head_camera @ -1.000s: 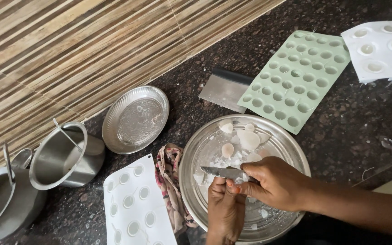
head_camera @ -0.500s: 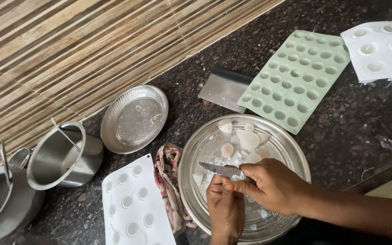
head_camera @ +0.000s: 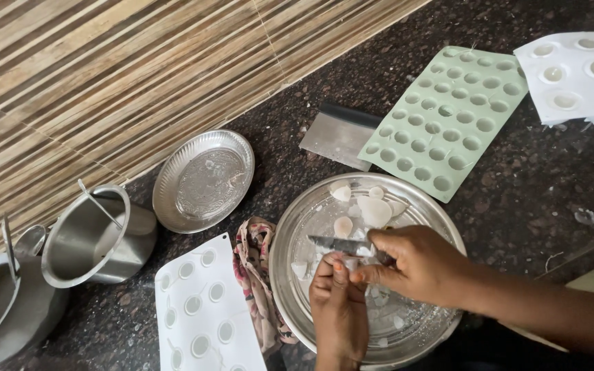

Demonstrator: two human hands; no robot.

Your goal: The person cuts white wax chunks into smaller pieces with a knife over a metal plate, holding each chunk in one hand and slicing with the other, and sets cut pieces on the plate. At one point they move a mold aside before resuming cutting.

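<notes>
- Standing at the far left of the dark worktop (head_camera: 517, 199): two steel pots (head_camera: 97, 233), then a small steel plate (head_camera: 204, 180).
- A white mould (head_camera: 204, 309) and a patterned cloth (head_camera: 259, 275) lie near, left of the big steel tray (head_camera: 434, 227).
- Left hand (head_camera: 338, 309), grip closed on a small white piece (head_camera: 349, 263), is over the tray.
- Right hand (head_camera: 417, 266), grip closed on a knife (head_camera: 338, 244), sets the blade against that piece.
- White discs (head_camera: 374, 211) lie in the tray's far part.
- Far right: a scraper (head_camera: 338, 136), a green mould (head_camera: 448, 117), another white mould (head_camera: 579, 72).
</notes>
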